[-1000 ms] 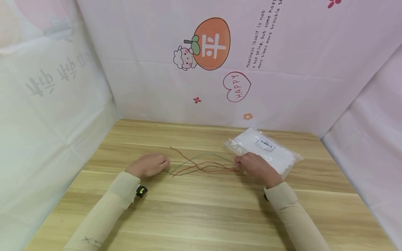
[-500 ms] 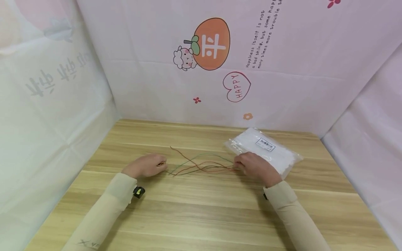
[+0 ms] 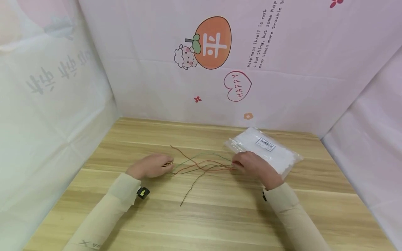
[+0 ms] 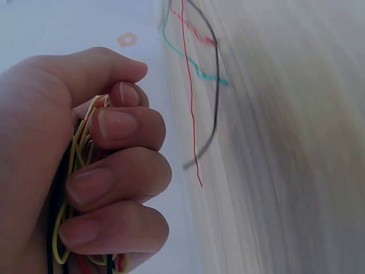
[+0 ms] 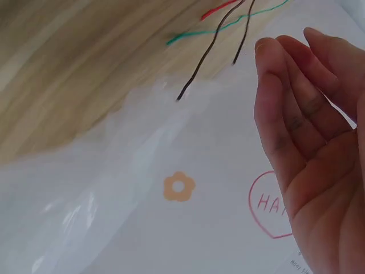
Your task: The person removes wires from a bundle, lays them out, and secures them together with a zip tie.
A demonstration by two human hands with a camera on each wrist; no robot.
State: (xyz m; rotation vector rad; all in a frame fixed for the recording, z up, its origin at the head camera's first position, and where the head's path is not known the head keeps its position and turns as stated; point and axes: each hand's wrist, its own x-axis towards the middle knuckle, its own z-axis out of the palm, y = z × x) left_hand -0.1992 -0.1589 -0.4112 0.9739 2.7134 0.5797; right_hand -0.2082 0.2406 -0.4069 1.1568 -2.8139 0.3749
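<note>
Being held in left grip (image 3: 150,166): wire bundle (image 4: 72,160); loose wires (image 3: 206,170) to its right.
Judged light, bendy, easily tangled; best pinched singly near a free end. Wire bundle is wrapped by curled fingers; loose wires are spread on tabletop (image 3: 213,223) to right grip (image 3: 252,166), loosely cupped, nothing seen held.

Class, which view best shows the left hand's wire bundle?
The left wrist view: it shows the wire bundle close up, several colours behind curled fingers. The head view shows a small bit; right wrist, none.

Booth-like workspace: wood-grain table (image 3: 201,223), cloth walls (image 3: 144,87) (cartoon-printed)
</note>
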